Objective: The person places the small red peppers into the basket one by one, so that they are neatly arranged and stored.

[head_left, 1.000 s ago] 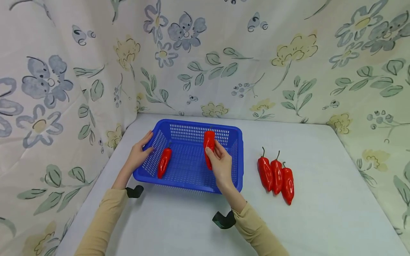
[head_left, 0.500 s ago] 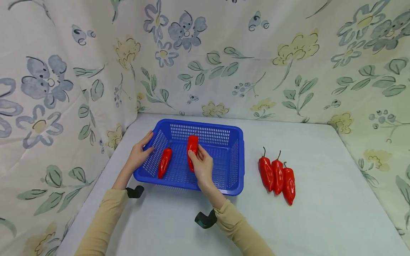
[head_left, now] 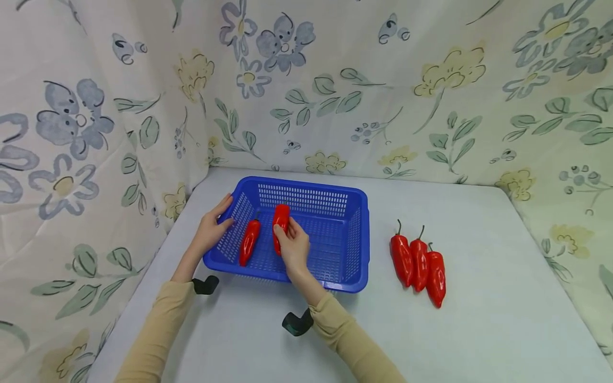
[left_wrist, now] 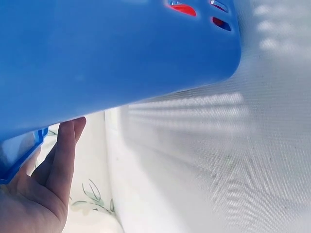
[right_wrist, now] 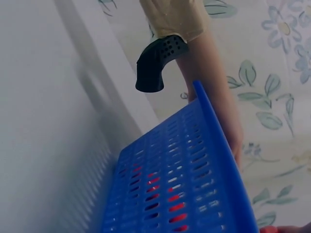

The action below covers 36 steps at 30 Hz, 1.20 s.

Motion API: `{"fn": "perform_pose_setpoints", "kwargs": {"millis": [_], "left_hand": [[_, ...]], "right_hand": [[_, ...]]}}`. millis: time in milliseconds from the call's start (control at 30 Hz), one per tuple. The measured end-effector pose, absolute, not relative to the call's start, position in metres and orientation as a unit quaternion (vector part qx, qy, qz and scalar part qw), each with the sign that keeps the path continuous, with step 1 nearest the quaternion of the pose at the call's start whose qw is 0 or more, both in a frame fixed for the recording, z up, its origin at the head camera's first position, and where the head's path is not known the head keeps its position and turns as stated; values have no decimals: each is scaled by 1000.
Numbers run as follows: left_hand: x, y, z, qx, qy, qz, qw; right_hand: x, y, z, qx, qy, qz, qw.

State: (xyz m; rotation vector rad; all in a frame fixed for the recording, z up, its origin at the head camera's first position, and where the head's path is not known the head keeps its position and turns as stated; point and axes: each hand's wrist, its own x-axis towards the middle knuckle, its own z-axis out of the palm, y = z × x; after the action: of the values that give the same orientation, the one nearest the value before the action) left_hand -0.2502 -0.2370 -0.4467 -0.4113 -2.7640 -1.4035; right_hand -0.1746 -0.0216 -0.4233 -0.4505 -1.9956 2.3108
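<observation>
On the left side of the blue basket (head_left: pixel 354 239), my left hand (head_left: pixel 212 227) grips the rim, thumb toward the inside. The left wrist view shows the fingers (left_wrist: pixel 62 160) of that hand fairly straight against the basket's outer wall (left_wrist: pixel 121 53). Inside the basket, a red pepper (head_left: pixel 249 243) with a dark stem lies at the left. My right hand (head_left: pixel 294 247) pinches another red pepper (head_left: pixel 281 215), upright in the head view, beside the first with a small gap between them. Whether it touches the basket's floor I cannot tell.
Three red peppers (head_left: pixel 401 260) lie side by side on the white table (head_left: pixel 483 255), right of the basket. Floral cloth (head_left: pixel 335 106) hangs behind and at the left. A dark curved piece (head_left: pixel 206 285) sits at the left wrist, a similar one (head_left: pixel 298 323) at the right.
My right hand has carried its pepper leftward across the basket, from the right part to beside the lying pepper. The left hand keeps its place on the rim. The head view has shifted slightly.
</observation>
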Motion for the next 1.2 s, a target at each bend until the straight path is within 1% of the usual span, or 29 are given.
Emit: {"fn": "perform_pose_setpoints", "kwargs": {"millis": [233,433,533,667,900,1200], "left_hand": [[-251,-237,-448,-130,-882,-453,11],[-250,-236,-448,-134,-876,-462,16],[-249,-237,-449,-140,-873,-466,27],[-248,-236,-447,-146,-871,-468,31],[-249,-236,-443,-140,-874,-466,15],[-250,-237,-447,-142,-878,-457,16]], "right_hand": [[-185,-38,-429,-151,-659,736,19],[-194,-49,-432,-181,-687,704,19],[-199,-53,-434,-198,-709,677,22],[-203,-56,-435,-216,-727,652,12],[-205,-59,-435,-209,-763,612,0],[-204,-59,-436,-224,-767,600,-28]]}}
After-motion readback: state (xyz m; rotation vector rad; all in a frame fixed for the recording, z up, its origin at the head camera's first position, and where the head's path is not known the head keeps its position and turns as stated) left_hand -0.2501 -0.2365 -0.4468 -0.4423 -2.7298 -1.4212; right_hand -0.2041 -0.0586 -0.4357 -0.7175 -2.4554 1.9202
